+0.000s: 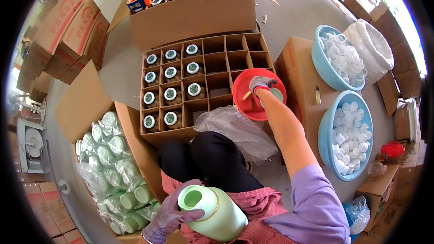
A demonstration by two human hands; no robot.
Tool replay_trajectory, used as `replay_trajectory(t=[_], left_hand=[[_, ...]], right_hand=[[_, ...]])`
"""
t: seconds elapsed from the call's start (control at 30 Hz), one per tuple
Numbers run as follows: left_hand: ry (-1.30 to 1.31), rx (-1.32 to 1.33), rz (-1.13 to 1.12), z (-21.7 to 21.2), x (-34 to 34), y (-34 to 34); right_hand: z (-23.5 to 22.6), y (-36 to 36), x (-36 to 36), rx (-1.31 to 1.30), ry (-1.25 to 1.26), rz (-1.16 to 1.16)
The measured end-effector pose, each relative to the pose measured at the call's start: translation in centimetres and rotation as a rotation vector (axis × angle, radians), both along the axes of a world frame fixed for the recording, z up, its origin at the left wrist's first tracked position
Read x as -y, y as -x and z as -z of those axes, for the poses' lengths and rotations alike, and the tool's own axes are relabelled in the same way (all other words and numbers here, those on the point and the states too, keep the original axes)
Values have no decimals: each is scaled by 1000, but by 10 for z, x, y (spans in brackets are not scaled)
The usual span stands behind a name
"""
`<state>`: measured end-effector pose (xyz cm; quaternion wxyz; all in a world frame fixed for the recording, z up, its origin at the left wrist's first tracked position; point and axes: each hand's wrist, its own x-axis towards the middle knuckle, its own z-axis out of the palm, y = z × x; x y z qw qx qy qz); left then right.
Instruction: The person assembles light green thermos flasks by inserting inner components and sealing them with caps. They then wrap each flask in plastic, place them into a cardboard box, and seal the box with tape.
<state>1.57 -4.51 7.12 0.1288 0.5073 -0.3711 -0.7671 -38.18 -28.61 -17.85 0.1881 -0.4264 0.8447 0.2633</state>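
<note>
My gloved left hand [169, 217] is closed round the neck of a pale green thermos flask [224, 214]. The flask lies tilted across my lap, its open mouth toward the left. Over a red basin [238, 82] my right arm reaches out, and my gloved right hand [262, 82] is curled inside its rim. A short tan stick [246, 95] shows beside that hand; what the fingers hold is hidden. Pale green material [277, 94] lies in the basin next to my wrist. Just left of the basin stands a divided carton [217, 68], with white-rimmed flasks [170, 94] in its left columns.
Bagged green flasks [110, 153] fill an open carton at left. Two blue tubs [323, 153] at right hold white caps and pale rings. A yellow cutter [318, 95] lies on a carton. Clear plastic [235, 129] lies before my knees; a tape dispenser [138, 2] rests on the far carton.
</note>
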Motion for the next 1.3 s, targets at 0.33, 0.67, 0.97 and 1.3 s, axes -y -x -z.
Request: replay_trajectory(t=[0.33, 0.67, 0.97, 1.3], left_hand=[[1255, 303, -277, -121, 2, -52], [1746, 1046, 30, -7, -20, 3], [1835, 1189, 127, 14, -41, 15], [1894, 1307, 90, 40, -50, 15]], right_hand=[[-108, -3, -50, 680, 930, -42], [-244, -151, -265, 1585, 812, -657], [-230, -168, -283, 995, 822, -984], [-224, -176, -293, 899, 581, -916]])
